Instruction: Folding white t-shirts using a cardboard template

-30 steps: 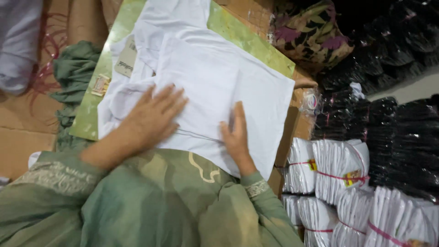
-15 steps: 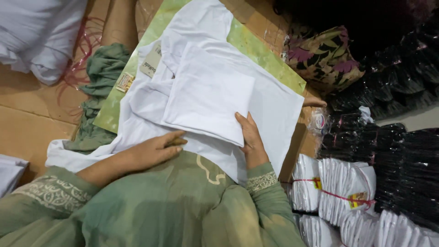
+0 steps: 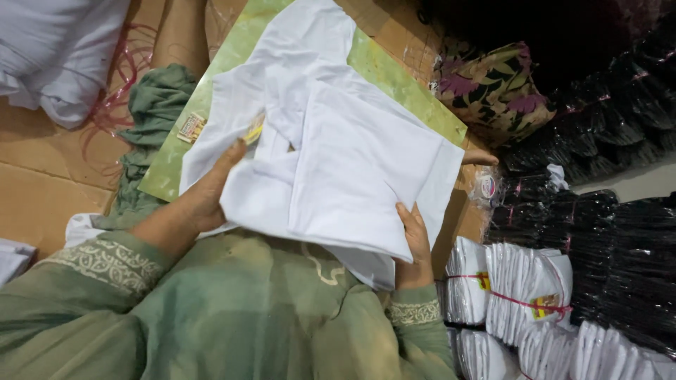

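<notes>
Now both hands are on the white garment (image 3: 338, 162), which lies half-folded over a green board (image 3: 394, 74) set on flattened cardboard (image 3: 42, 204). The left hand (image 3: 204, 193) has its fingers curled under the garment's near-left edge, thumb on top, gripping the cloth and raising it clear of the board. The right hand (image 3: 415, 246) pinches the lower right corner; its fingers are mostly tucked beneath the fabric, so only the thumb side shows, closed on the hem.

A small tag (image 3: 255, 129) pokes out by the left fingertips, and a second label (image 3: 191, 127) lies on the board just beside it. To carry this fold cleanly, the two grips should, by the look of it, rise level so the lifted edge stays straight, and the tag wants tucking inside rather than caught in the crease. The loose layer sagging toward the lap is the part that could wrinkle.

Off to the right, tied bundles of white packs (image 3: 514, 281) stand beside stacks of dark packs (image 3: 620, 246); a green cloth (image 3: 151, 105) sits crumpled left of the board.
</notes>
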